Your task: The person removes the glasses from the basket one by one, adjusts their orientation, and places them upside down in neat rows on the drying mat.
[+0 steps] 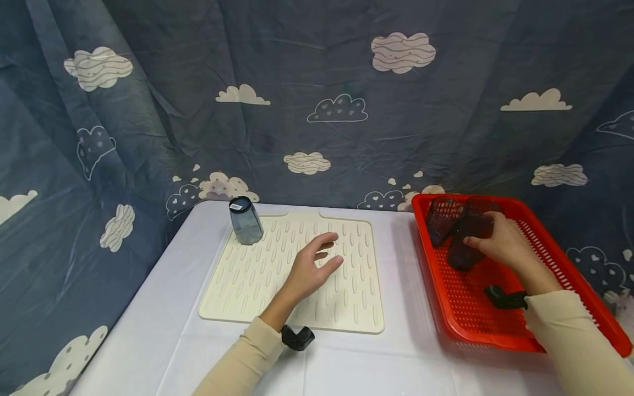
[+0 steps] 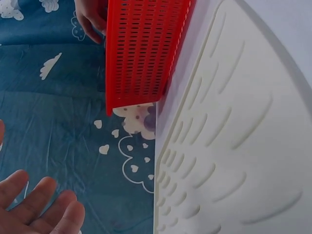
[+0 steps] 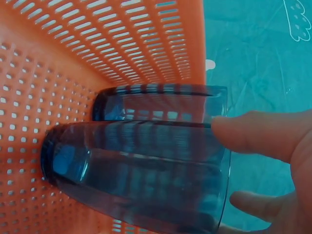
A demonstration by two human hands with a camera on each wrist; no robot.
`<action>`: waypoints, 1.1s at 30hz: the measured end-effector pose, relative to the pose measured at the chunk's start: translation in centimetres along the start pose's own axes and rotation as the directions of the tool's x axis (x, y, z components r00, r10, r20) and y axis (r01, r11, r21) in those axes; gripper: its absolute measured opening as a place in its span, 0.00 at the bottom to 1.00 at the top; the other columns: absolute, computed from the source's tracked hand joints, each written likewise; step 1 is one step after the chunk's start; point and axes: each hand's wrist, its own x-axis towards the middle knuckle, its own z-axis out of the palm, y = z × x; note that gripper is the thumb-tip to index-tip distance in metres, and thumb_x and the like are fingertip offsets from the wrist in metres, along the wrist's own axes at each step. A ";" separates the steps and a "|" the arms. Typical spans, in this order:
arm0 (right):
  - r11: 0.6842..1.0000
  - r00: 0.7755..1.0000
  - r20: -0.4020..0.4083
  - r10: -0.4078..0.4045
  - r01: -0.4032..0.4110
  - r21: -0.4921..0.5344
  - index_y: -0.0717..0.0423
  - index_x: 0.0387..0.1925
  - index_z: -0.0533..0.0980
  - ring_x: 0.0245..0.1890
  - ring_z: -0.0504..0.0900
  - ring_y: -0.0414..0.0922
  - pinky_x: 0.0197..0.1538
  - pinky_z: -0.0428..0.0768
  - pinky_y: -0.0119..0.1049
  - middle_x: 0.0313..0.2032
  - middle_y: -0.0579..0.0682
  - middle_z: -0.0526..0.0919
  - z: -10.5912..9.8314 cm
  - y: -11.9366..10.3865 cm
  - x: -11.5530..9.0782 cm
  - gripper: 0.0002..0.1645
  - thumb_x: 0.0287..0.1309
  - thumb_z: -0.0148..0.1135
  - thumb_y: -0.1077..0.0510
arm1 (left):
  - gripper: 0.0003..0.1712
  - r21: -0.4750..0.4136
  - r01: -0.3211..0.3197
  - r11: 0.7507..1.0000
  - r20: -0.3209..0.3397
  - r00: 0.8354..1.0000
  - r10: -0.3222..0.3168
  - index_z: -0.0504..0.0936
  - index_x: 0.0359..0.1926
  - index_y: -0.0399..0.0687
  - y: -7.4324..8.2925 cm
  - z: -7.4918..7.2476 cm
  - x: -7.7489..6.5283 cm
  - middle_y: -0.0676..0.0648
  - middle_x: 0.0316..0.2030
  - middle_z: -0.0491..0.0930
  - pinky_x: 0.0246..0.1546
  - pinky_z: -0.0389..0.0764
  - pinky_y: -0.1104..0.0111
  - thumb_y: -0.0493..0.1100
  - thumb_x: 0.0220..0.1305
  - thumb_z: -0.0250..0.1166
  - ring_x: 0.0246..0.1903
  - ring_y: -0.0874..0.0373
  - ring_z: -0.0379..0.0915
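A tinted drinking glass (image 1: 468,245) leans in the red basket (image 1: 448,308); in the right wrist view this glass (image 3: 141,170) has its base at the basket floor. My right hand (image 1: 507,247) holds it near the rim, with the thumb (image 3: 258,134) across one side and fingers at the other. Two more tinted glasses stand beside and behind it, one of them the left glass (image 1: 441,220). My left hand (image 1: 309,269) hovers over the cream drying mat (image 1: 346,308), fingers relaxed and apart, holding nothing. On the mat's far left corner, another tinted glass (image 1: 246,223) stands upside down.
A white cloth (image 1: 163,330) covers the table under the mat and basket. Close behind the table hangs a dark blue curtain (image 1: 277,132) with clouds. The basket's raised perforated walls (image 2: 141,53) surround the glasses at the right.
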 end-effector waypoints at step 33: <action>0.995 0.994 0.097 -0.042 0.050 -0.082 0.73 0.67 0.54 0.53 0.67 0.76 0.52 0.71 0.71 0.56 0.83 0.65 0.8 0.1 -0.2 0.56 0.47 0.74 0.51 | 0.28 -0.031 0.041 0.999 0.034 0.999 -0.040 0.72 0.65 0.44 -0.2 2.1 -0.6 0.42 0.63 0.76 0.59 0.78 0.49 0.41 0.65 0.65 0.62 0.44 0.73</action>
